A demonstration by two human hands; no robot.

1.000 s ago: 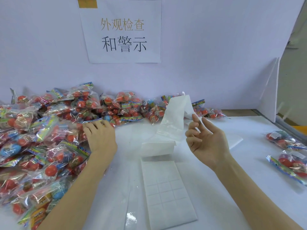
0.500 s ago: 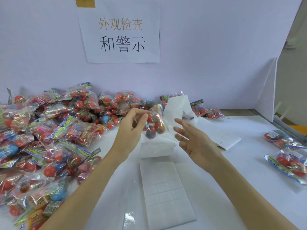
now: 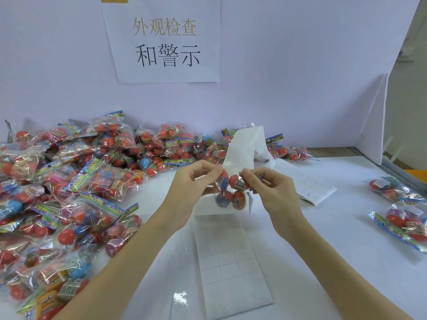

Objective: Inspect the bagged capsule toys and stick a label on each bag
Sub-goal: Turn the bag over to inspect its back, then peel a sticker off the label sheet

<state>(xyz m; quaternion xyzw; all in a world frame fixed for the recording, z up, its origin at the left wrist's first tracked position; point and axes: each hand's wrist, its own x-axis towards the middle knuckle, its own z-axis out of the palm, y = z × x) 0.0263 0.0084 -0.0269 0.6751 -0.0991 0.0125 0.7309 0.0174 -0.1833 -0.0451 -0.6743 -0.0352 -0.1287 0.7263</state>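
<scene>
Both the left hand (image 3: 191,181) and right hand (image 3: 272,188) pinch, fingers clamped, the top of a clear crinkly bag of red and blue capsule toys (image 3: 230,190), hanging above the white label sheet (image 3: 231,269) on the surface, probably for inspection.

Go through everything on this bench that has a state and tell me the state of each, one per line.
Left hand: pinching the held bag's top.
Right hand: pinching the same bag.
Held bag: lifted off the table, hanging between both hands.
Label sheet: flat on the table, upper part peeled.
Backing strip: curled upward.
Bag pile: heaped at left.
Two bags: lying apart at right.
</scene>
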